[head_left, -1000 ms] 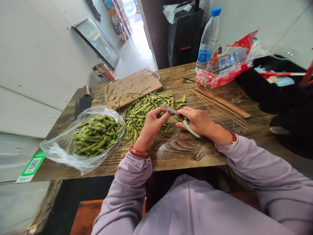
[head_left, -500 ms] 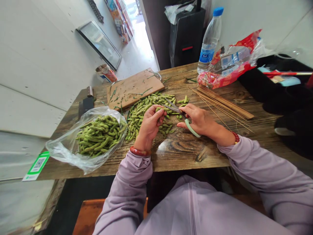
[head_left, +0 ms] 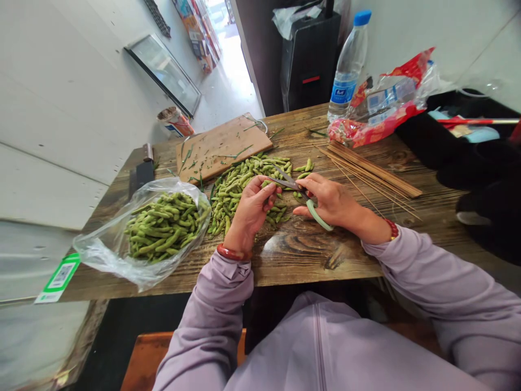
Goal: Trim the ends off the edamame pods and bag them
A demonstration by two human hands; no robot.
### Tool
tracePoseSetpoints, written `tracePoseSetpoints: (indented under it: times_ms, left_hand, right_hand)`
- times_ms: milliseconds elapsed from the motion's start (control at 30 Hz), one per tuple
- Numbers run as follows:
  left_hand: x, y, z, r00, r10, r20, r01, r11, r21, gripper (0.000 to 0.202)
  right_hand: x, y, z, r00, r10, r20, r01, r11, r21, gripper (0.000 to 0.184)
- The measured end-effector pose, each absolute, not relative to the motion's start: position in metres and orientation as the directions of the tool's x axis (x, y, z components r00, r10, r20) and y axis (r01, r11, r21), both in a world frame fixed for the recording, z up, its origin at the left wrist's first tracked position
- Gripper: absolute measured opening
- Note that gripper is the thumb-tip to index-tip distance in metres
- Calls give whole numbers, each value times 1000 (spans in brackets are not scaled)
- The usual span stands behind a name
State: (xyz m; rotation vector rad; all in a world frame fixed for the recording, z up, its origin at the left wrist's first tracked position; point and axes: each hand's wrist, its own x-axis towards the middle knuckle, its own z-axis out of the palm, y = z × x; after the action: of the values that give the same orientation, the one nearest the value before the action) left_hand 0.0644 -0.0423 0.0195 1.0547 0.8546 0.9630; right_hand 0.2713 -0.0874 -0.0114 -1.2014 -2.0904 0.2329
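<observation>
Between the thumb and fingers of my left hand (head_left: 253,206) is a green soybean pod (head_left: 266,183), mostly covered by the fingertips. My right hand (head_left: 329,200) grips a pair of scissors (head_left: 319,216) with pale green handles. Their blades are parted and point left, right at the pod. Under and behind both hands spreads a heap of soybean pods (head_left: 232,190) on the wooden table (head_left: 301,252). To the left, a clear plastic bag (head_left: 95,250) lies open around a pile of more pods (head_left: 163,228).
Behind the heap lies a cutting board (head_left: 223,145) with green scraps, and a cleaver (head_left: 143,171) is left of it. Wooden skewers (head_left: 374,172) lie at right, near a water bottle (head_left: 345,81) and a red plastic package (head_left: 386,122). A bucket (head_left: 175,122) stands beyond the table.
Both hands stay almost in place. The scissors' blades have shifted slightly toward the pod in my left hand, and the right hand's fingers have moved a little on the handles.
</observation>
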Motion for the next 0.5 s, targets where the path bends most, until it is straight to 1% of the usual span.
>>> tracePoseSetpoints:
  times_ms: [233, 333, 500]
  left_hand:
    - [64, -43, 18, 362, 926, -110, -225, 201, 953, 33]
    - [64, -42, 18, 359, 927, -111, -212, 197, 957, 32]
    - [63, -41, 17, 376, 921, -105, -217, 198, 956, 34]
  right_hand:
    - [272, -86, -13, -325, 807, 494, 673, 564, -479, 53]
    - [272, -86, -13, -332, 816, 472, 680, 554, -480, 48]
    - [272, -89, -9, -344, 818, 461, 711, 548, -441, 42]
